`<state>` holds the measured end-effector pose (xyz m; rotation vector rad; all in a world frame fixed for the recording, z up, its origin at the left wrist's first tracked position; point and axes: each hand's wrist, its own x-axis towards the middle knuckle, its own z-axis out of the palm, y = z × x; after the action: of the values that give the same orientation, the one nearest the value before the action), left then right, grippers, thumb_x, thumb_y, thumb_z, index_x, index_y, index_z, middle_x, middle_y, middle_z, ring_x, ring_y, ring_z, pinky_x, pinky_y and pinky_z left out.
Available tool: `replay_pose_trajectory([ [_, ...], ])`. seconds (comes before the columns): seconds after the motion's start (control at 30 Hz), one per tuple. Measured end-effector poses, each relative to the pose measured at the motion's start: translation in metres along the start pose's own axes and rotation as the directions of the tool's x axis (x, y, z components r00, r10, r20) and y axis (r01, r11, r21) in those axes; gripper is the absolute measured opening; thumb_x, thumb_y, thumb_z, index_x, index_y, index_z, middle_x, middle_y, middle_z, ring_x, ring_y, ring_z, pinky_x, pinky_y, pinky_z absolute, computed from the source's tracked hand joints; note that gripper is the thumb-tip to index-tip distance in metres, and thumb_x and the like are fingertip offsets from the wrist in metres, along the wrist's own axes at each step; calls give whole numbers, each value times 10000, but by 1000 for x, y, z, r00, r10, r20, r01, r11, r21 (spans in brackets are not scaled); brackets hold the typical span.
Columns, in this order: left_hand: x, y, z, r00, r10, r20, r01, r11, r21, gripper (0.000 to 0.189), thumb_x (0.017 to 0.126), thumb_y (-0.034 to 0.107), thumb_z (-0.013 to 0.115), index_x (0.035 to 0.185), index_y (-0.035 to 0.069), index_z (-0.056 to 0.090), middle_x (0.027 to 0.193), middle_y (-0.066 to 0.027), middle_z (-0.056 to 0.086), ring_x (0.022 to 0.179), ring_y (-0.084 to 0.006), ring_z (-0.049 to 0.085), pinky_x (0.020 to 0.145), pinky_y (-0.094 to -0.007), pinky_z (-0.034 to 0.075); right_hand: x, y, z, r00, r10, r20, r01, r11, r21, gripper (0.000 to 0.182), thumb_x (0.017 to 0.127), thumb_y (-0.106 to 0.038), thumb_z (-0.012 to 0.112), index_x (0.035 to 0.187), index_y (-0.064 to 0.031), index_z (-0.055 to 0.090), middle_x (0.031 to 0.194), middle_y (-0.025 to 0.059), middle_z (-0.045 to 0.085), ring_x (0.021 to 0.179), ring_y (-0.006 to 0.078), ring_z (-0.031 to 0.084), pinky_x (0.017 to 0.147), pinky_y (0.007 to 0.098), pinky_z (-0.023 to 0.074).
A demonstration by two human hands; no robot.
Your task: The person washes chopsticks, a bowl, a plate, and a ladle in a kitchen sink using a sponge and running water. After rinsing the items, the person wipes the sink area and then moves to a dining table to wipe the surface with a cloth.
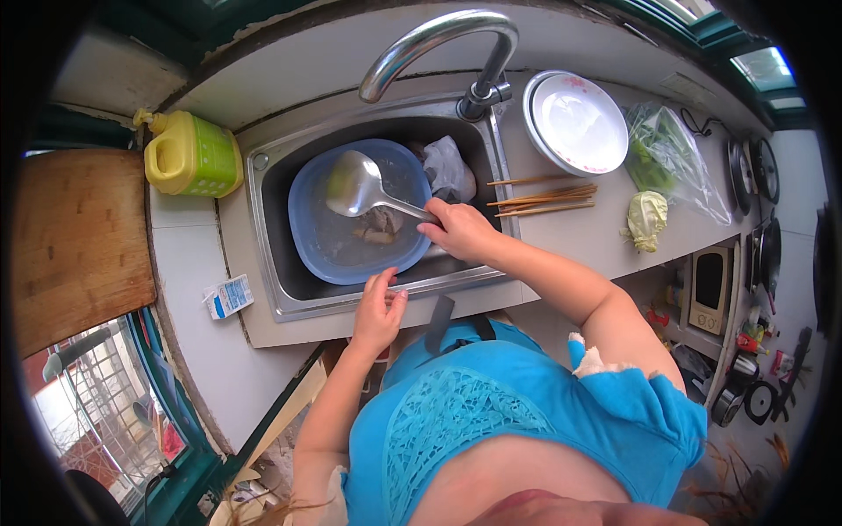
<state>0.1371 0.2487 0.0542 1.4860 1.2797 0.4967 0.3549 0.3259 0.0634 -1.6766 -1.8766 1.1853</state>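
My right hand (pixel 462 229) grips the handle of a metal spatula (pixel 357 184), whose broad blade is over a blue plastic basin (pixel 299 233). The basin stands in a stainless steel sink (pixel 276 289) and holds cloudy water. Brownish pieces (pixel 379 225), whose kind I cannot tell, lie in that water under the spatula. Near the basin's front rim is my left hand (pixel 379 312), empty, with its fingers apart, above the sink's front edge. Behind the basin's right side sits a translucent plastic bag (pixel 449 167) with something in it. A curved metal faucet (pixel 447 33) arches over the sink's back.
Right of the sink are stacked white bowls (pixel 579 121), wooden chopsticks (pixel 546 200), a plastic bag of greens (pixel 664 154) and a piece of cabbage (pixel 647 220). A yellow-green jug (pixel 194 154), a small packet (pixel 228 296) and a wooden board (pixel 82 243) are at the left.
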Motion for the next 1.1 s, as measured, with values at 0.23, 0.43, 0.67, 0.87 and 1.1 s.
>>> replay_pose_trajectory([
  [0.23, 6, -9, 12, 996, 31, 81, -33, 999, 19, 299, 834, 89, 557, 1117, 1, 520, 994, -130, 543, 760, -194, 587, 682, -285, 490, -109, 81, -87, 760, -164, -629, -57, 947, -315, 140, 849, -149, 563, 917, -30, 537, 780, 115, 530, 702, 315, 527, 600, 394, 436],
  [0.43, 22, 9, 19, 981, 104, 161, -125, 985, 122, 312, 821, 96, 568, 1118, 4, 538, 1012, -136, 589, 758, -205, 596, 678, -297, 490, -111, 157, -129, 524, -107, -845, -325, 892, -314, 262, 873, -140, 528, 1124, -66, 535, 890, 122, 593, 784, 309, 574, 660, 378, 466],
  [0.67, 22, 18, 20, 980, 90, 178, -120, 979, 166, 337, 812, 98, 577, 1131, -3, 536, 1027, -138, 611, 758, -203, 599, 681, -309, 488, -113, 197, -150, 436, -207, -876, -228, 916, -330, 354, 860, -132, 549, 1212, -145, 512, 970, 105, 615, 818, 294, 600, 680, 368, 476],
  [0.87, 19, 15, 21, 978, 57, 200, -104, 967, 233, 325, 814, 105, 575, 1119, -4, 542, 1019, -134, 616, 749, -211, 596, 684, -310, 487, -123, 202, -147, 466, 23, -885, -285, 950, -125, 376, 832, -110, 576, 1201, -165, 526, 840, 93, 589, 720, 269, 570, 629, 367, 452],
  [1.1, 23, 17, 27, 974, 40, 225, -92, 970, 223, 316, 814, 110, 576, 1107, -4, 547, 1013, -141, 614, 759, -210, 600, 690, -310, 488, -136, 218, -149, 426, -121, -897, -228, 945, -236, 241, 821, -100, 584, 1062, -93, 577, 800, 112, 582, 682, 269, 570, 620, 347, 460],
])
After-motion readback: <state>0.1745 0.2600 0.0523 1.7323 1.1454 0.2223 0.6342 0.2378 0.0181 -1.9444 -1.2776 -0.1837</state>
